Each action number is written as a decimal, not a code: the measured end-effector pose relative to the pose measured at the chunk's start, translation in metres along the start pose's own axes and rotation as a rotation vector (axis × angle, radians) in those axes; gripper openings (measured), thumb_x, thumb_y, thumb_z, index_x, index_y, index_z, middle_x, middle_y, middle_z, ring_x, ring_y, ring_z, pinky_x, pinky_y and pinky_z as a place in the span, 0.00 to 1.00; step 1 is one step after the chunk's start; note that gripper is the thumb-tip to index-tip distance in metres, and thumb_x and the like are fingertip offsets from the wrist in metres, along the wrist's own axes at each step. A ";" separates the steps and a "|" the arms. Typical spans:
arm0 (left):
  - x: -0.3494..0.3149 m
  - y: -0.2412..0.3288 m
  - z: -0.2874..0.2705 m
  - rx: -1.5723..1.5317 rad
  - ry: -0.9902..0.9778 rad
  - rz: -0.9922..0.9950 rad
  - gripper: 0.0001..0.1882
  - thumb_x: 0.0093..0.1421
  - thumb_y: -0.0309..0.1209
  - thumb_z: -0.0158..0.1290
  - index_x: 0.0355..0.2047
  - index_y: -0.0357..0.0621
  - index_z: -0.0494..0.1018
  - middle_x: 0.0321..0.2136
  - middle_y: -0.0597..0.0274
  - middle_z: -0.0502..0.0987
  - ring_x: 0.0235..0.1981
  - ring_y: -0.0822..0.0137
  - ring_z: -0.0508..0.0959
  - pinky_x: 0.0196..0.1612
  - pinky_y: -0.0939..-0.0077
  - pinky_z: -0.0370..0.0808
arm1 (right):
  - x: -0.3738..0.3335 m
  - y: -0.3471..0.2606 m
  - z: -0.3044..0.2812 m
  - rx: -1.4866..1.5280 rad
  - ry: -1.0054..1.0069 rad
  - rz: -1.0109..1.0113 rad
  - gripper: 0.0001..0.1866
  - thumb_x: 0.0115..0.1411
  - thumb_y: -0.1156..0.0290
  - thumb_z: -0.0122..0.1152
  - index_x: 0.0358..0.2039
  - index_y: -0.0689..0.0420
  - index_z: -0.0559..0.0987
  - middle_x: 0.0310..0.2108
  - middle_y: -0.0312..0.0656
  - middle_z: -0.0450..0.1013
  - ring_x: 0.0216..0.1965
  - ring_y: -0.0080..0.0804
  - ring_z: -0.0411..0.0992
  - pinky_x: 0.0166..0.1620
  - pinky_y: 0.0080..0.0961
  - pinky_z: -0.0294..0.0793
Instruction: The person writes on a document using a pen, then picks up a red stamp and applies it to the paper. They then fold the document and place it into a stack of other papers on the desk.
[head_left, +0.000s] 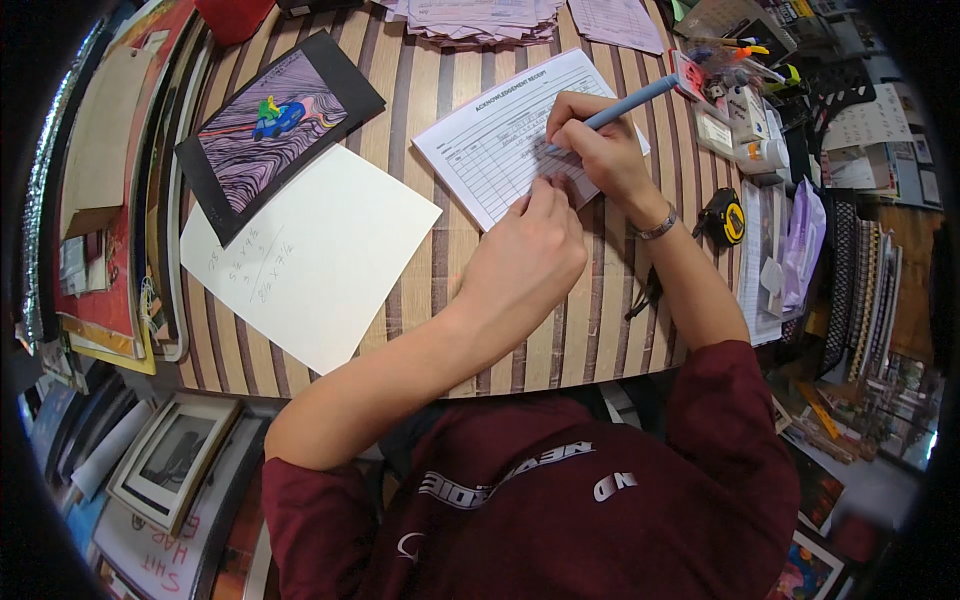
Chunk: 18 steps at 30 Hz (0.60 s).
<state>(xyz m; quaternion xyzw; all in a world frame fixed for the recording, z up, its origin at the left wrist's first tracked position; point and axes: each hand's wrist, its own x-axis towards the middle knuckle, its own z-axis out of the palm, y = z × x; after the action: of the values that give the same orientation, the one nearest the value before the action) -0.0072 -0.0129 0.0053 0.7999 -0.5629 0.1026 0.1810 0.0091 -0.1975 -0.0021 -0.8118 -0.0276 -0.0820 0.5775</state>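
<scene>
Form pad [475,160]: right hand [600,148] pinching pen over it, left hand [540,235] on near edge

Form pad is lying flat and askew on the striped worktop [430,310], just ahead of the left hand and partly under the right. It's showing printed lines and a ruled grid.

Right hand: thumb and fingers pinching a blue-grey pen [642,100], back end slanting up and away to the right of the hand. Tip is pointing down at the form; can't tell whether it's touching. Wrist is wearing a bracelet [658,224].

Left hand: fingers bunching together, slightly bent, resting at the pad's near edge. Fingertips are partly lost in shadow; can't tell if they're gripping anything.

Left of left hand: cream sheet [335,265] is lying with pencilled figures on it. Black-bordered picture [300,155] is overlapping its far edge, showing a marbled pattern plus a blue and green shape.

Right of right hand: black-and-yellow tape measure [730,218] is sitting near the wrist. Farther right, a white bottle [765,156] is standing near a purple plastic packet [803,240].

Beyond both hands: pink paper stack [487,22] is sitting at the far side.
</scene>
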 end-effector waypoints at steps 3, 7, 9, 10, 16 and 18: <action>0.000 0.001 -0.001 -0.008 -0.001 -0.008 0.13 0.50 0.22 0.50 0.35 0.26 0.74 0.38 0.46 0.76 0.46 0.56 0.75 0.43 0.73 0.78 | 0.000 -0.002 0.002 -0.008 0.022 0.016 0.07 0.52 0.76 0.50 0.20 0.63 0.71 0.17 0.32 0.65 0.23 0.15 0.58 0.27 0.17 0.58; -0.001 0.000 0.000 0.007 -0.045 0.002 0.20 0.52 0.26 0.50 0.42 0.21 0.75 0.38 0.42 0.78 0.46 0.55 0.74 0.48 0.73 0.74 | 0.000 -0.005 0.001 -0.019 -0.004 0.042 0.07 0.53 0.77 0.50 0.19 0.63 0.71 0.17 0.31 0.65 0.23 0.15 0.58 0.28 0.17 0.58; 0.000 0.000 0.000 -0.003 -0.045 0.005 0.20 0.52 0.26 0.50 0.42 0.20 0.75 0.38 0.42 0.77 0.46 0.55 0.74 0.47 0.73 0.74 | -0.001 0.002 -0.002 -0.037 -0.017 0.017 0.07 0.53 0.77 0.50 0.19 0.63 0.71 0.17 0.30 0.64 0.23 0.15 0.58 0.28 0.17 0.58; 0.000 0.000 0.000 -0.008 -0.047 0.006 0.20 0.52 0.26 0.50 0.42 0.20 0.75 0.38 0.42 0.77 0.46 0.55 0.74 0.47 0.73 0.74 | -0.001 0.002 -0.001 -0.017 0.000 0.015 0.07 0.53 0.77 0.50 0.19 0.63 0.71 0.17 0.30 0.64 0.23 0.15 0.58 0.27 0.17 0.58; -0.001 -0.001 -0.001 0.010 -0.056 0.019 0.21 0.52 0.26 0.50 0.43 0.20 0.75 0.38 0.41 0.77 0.46 0.54 0.74 0.47 0.73 0.75 | 0.000 0.000 0.001 -0.001 0.010 0.019 0.08 0.53 0.77 0.49 0.19 0.63 0.71 0.17 0.30 0.65 0.23 0.15 0.59 0.27 0.17 0.59; -0.001 -0.002 0.000 0.011 -0.039 0.017 0.21 0.52 0.26 0.50 0.43 0.20 0.75 0.39 0.41 0.77 0.46 0.55 0.74 0.47 0.73 0.75 | 0.000 0.000 0.001 -0.002 0.021 0.010 0.08 0.53 0.77 0.49 0.19 0.63 0.71 0.17 0.31 0.65 0.23 0.14 0.59 0.27 0.17 0.59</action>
<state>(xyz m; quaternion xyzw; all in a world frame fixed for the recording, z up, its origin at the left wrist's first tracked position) -0.0060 -0.0115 0.0046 0.7981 -0.5723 0.0919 0.1646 0.0090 -0.1969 -0.0026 -0.8115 -0.0175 -0.0876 0.5775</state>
